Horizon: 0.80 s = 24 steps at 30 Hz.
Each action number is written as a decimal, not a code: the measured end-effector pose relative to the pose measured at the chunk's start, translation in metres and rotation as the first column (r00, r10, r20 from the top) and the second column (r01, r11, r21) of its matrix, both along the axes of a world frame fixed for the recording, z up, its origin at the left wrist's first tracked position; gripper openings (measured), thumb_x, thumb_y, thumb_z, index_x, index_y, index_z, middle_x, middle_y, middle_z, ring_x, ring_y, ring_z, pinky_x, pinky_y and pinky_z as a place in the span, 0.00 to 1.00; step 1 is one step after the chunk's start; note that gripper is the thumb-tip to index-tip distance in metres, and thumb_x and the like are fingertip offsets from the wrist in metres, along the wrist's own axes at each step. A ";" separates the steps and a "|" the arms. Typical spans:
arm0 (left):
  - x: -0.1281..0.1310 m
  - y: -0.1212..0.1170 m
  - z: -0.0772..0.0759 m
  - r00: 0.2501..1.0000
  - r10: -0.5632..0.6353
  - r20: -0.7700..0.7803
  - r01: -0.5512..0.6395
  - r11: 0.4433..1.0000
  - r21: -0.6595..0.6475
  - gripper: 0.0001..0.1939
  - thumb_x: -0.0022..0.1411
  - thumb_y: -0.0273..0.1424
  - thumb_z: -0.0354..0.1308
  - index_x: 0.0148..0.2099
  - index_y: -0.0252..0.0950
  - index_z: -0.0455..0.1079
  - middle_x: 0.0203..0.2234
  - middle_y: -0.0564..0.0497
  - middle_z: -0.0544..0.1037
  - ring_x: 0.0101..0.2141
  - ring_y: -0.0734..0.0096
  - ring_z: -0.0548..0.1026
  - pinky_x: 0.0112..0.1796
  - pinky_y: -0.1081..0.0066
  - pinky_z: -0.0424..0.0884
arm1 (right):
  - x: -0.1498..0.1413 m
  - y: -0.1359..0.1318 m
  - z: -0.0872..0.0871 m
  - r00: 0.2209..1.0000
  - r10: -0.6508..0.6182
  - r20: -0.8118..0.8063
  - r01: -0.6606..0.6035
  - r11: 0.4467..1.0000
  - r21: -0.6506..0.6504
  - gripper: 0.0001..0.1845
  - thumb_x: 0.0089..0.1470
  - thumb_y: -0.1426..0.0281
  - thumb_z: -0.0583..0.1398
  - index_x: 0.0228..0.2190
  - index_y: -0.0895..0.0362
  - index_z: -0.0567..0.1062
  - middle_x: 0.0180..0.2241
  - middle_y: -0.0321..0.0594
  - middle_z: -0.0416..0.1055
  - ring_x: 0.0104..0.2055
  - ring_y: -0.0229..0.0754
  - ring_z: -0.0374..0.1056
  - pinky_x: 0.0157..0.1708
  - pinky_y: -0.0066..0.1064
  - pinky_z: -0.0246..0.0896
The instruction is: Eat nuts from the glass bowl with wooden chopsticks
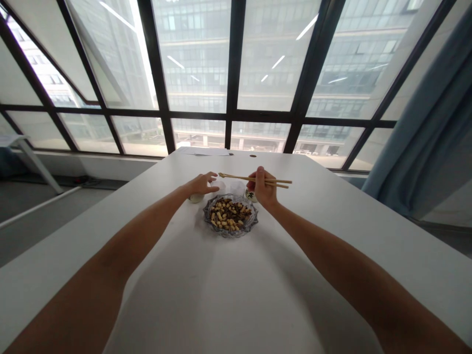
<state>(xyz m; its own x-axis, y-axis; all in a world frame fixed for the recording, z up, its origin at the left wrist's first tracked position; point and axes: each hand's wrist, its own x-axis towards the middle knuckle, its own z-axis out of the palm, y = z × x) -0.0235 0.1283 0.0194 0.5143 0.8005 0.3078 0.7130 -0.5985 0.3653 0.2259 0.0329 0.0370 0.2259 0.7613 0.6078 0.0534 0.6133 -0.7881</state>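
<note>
My right hand [264, 188] is closed around a pair of wooden chopsticks [278, 183], held nearly level with the tips pointing left. A small pale piece, perhaps a peanut, seems to sit at the tips. My left hand [201, 185] has thumb and fingers apart, close to those tips and beside a clear, hard-to-see vessel [220, 187]. Below both hands stands a faceted glass bowl [254, 223] with unshelled peanuts [224, 222] and small dark pieces, perhaps seeds. A pale cup with dark lettering [251, 195] is partly hidden by my right hand; another pale container [196, 198] is under my left.
The white table [228, 295] stretches toward the windows. White paper [206, 152] lies at its far end, near a round hole [252, 156]. A blue curtain [416, 128] hangs at the right. Another table's leg [40, 167] stands at the left.
</note>
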 end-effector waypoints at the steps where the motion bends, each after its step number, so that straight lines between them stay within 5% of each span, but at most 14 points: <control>1: -0.002 -0.001 -0.001 1.000 0.011 0.010 -0.012 1.000 0.009 0.37 0.54 0.52 0.60 0.60 0.35 0.65 0.51 0.38 0.79 0.48 0.54 0.78 0.50 0.58 0.72 | -0.004 0.006 -0.001 0.999 0.037 0.027 -0.036 0.999 -0.026 0.34 0.51 0.37 0.57 0.22 0.56 0.73 0.15 0.35 0.70 0.14 0.34 0.64 0.13 0.23 0.59; 6: -0.023 -0.018 -0.011 0.988 0.156 0.023 -0.157 0.984 0.089 0.32 0.62 0.52 0.52 0.59 0.34 0.66 0.55 0.38 0.75 0.53 0.52 0.75 0.54 0.55 0.69 | -0.002 0.013 -0.004 0.990 0.134 0.037 -0.129 0.985 -0.113 0.34 0.45 0.36 0.61 0.22 0.56 0.74 0.17 0.37 0.73 0.17 0.35 0.68 0.16 0.24 0.64; 11: -0.052 -0.039 -0.035 0.958 0.262 0.114 -0.279 0.943 0.178 0.37 0.61 0.55 0.53 0.61 0.34 0.64 0.58 0.37 0.71 0.59 0.48 0.67 0.59 0.52 0.62 | 0.030 -0.025 0.008 0.988 0.067 0.136 -0.063 0.997 -0.033 0.34 0.51 0.39 0.59 0.20 0.58 0.76 0.14 0.37 0.70 0.14 0.33 0.64 0.13 0.23 0.59; 18: -0.057 -0.048 -0.055 0.876 0.334 0.346 -0.340 0.939 -0.046 0.49 0.54 0.57 0.60 0.67 0.30 0.53 0.58 0.34 0.70 0.54 0.53 0.73 0.55 0.56 0.68 | 0.052 -0.057 0.000 0.977 0.047 0.208 -0.020 0.991 -0.129 0.32 0.47 0.40 0.64 0.20 0.58 0.78 0.14 0.38 0.71 0.13 0.36 0.65 0.11 0.25 0.61; 24: -0.051 -0.047 -0.058 0.872 0.359 0.333 -0.344 0.933 -0.107 0.46 0.56 0.59 0.56 0.64 0.29 0.58 0.50 0.35 0.76 0.48 0.52 0.76 0.51 0.56 0.71 | 0.060 -0.056 -0.015 0.941 0.101 0.324 -0.035 0.979 -0.202 0.26 0.48 0.46 0.67 0.25 0.59 0.81 0.18 0.41 0.75 0.17 0.40 0.71 0.15 0.27 0.67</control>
<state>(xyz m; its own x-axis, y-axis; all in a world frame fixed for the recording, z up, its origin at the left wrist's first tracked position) -0.0746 0.0813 -0.0389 0.0658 0.9251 0.3741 0.6997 -0.3100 0.6436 0.2855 -0.0231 0.0215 -0.0196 0.8764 0.4811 0.2945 0.4649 -0.8349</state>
